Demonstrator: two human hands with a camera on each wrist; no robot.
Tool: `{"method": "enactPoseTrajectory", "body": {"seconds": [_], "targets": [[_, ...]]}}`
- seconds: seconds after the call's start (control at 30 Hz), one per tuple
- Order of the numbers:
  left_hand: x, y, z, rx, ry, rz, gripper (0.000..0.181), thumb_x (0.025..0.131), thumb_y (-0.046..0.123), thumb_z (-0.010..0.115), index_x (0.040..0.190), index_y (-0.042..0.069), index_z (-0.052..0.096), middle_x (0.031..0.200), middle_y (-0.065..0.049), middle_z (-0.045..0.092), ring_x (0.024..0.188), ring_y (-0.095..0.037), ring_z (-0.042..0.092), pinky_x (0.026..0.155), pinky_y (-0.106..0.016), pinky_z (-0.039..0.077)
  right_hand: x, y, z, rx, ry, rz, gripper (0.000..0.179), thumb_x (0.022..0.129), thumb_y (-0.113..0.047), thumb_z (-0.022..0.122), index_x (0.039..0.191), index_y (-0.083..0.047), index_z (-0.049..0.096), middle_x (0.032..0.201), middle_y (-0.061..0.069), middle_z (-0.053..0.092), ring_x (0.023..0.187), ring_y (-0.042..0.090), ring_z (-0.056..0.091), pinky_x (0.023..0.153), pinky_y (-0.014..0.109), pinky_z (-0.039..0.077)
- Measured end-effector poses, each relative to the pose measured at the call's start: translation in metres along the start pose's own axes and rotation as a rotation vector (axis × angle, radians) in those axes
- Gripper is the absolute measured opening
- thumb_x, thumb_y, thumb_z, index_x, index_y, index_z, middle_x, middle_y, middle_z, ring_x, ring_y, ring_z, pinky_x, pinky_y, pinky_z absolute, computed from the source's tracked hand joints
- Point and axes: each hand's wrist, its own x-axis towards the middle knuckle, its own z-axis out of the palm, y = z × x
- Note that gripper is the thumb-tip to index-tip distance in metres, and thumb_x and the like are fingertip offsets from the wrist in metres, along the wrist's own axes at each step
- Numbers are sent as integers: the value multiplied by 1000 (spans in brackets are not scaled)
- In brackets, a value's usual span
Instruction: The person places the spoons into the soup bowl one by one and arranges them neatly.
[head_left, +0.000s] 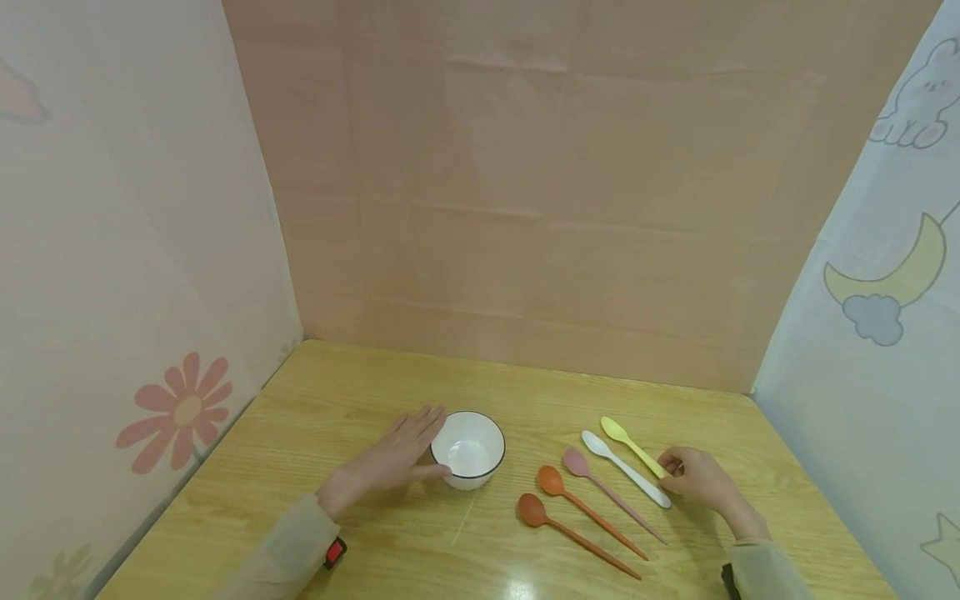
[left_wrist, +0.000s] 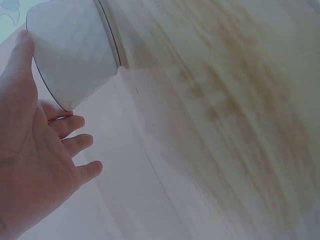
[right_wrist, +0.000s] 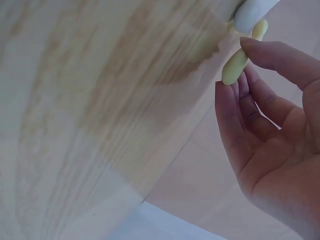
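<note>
A white bowl [head_left: 468,454] with a dark rim stands upright on the wooden table. My left hand [head_left: 397,457] lies against its left side, fingers extended and spread, the thumb along the near rim. In the left wrist view the thumb and index finger touch the rim of the bowl [left_wrist: 75,55]. To the right, my right hand [head_left: 697,477] pinches the handle end of a yellow spoon [head_left: 633,450] between thumb and fingertips. The right wrist view shows the rounded handle end of this yellow spoon [right_wrist: 234,69] in that pinch.
Left of the yellow spoon lie a white spoon [head_left: 630,472], a pink spoon [head_left: 611,493], an orange spoon [head_left: 592,510] and a brown spoon [head_left: 581,540], slanted in a row. A peach cloth [head_left: 525,208] hangs behind the table [head_left: 360,383]; printed cloths flank it.
</note>
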Motion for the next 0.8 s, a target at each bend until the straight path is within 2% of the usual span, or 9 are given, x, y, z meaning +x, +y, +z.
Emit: {"method": "enactPoseTrajectory", "body": {"seconds": [0.27, 0.8], "targets": [[0, 1, 0, 8, -1, 1, 89, 96, 54, 56, 156, -2, 22, 164, -20, 22, 153, -40, 19, 121, -64, 18, 1, -3, -5, 20, -22, -1, 29, 78, -12, 75, 101, 4, 67, 88, 5, 67, 78, 11, 58, 65, 24, 48], [0, 1, 0, 16, 8, 8, 90, 95, 55, 57, 156, -3, 23, 164, -20, 22, 152, -41, 21, 121, -64, 20, 1, -18, -16, -28, -12, -32, 24, 79, -11, 76, 99, 0, 69, 88, 2, 68, 77, 9, 57, 64, 23, 48]]}}
